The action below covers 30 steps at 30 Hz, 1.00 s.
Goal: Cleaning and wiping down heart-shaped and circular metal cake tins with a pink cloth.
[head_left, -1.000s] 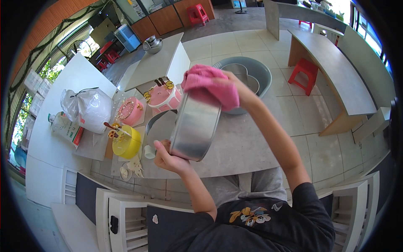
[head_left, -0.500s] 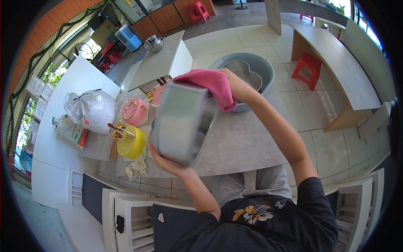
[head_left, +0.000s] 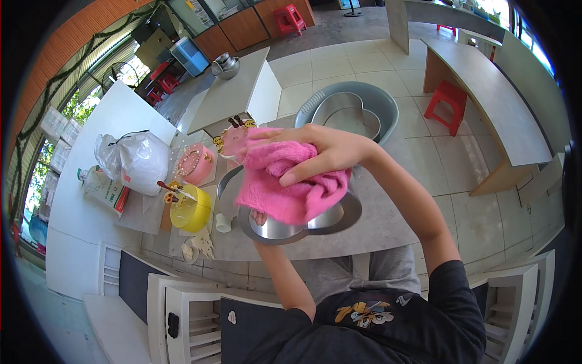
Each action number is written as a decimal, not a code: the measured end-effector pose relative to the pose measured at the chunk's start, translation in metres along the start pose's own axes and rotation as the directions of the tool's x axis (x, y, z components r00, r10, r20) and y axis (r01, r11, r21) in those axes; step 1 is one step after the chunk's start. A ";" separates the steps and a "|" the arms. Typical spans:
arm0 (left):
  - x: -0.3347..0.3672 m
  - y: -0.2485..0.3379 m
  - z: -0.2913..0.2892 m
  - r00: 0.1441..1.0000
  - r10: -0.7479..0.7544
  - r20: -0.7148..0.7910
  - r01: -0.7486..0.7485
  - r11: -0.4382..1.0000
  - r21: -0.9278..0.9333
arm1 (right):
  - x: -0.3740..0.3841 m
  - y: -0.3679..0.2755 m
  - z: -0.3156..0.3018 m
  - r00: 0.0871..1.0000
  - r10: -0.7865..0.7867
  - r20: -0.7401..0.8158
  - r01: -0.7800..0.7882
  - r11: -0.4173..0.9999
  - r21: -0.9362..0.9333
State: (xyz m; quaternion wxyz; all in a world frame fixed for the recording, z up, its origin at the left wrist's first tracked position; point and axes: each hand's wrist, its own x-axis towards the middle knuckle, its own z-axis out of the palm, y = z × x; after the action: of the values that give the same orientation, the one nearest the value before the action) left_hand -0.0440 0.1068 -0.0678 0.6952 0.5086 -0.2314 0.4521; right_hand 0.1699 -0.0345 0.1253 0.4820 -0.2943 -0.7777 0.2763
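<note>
The step in hand is judged to be wiping out the heart-shaped metal pan (head_left: 330,219), which is over the near part of the grey table (head_left: 382,212), directly ahead of the wearer, with its open side facing up. The right hand (head_left: 332,145) grasps the pink cloth (head_left: 285,191), gathering it between thumb and spread fingers over the far part of the pan. The left hand (head_left: 259,218) is at the pan's near left side and appears to support it; most of this hand is hidden, so how firmly its fingers close cannot be told. For good results, brace the pan with the left hand so that it does not tip under the pressure of the cloth. Keep a thick fold of cloth between fingertips and metal, as the rim may be sharp. Follow the inner wall in one direction, and work a cloth-covered finger into the notch between the two lobes and along the corners, where moisture is likely to collect. Turn to a dry face of the cloth as required. Maintain clearance on the left from the small white cup (head_left: 224,222) and the yellow cake (head_left: 193,213), and on the far left from the pink cake with gold toppers (head_left: 233,141), as a loose cloth end could brush its decoration.
</note>
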 end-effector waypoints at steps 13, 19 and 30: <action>0.045 -0.052 0.070 0.921 0.298 -0.250 -0.027 0.689 0.725 | -0.053 0.054 0.102 0.403 -0.401 -0.822 -0.036 0.891 -0.453; 0.041 -0.063 0.107 0.828 0.479 -0.292 0.107 0.377 0.920 | -0.069 0.080 0.111 0.733 -0.515 -0.445 0.076 0.712 -0.698; 0.039 -0.006 0.111 0.337 -0.134 -0.932 0.271 0.962 -0.041 | -0.041 0.027 0.123 0.897 0.002 -0.443 -0.289 0.760 -0.582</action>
State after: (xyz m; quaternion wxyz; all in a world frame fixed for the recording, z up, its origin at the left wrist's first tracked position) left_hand -0.0049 0.0199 0.0010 0.7222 0.2315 0.2930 0.5823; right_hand 0.0780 -0.0641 0.0351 0.4847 -0.5521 -0.6776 -0.0338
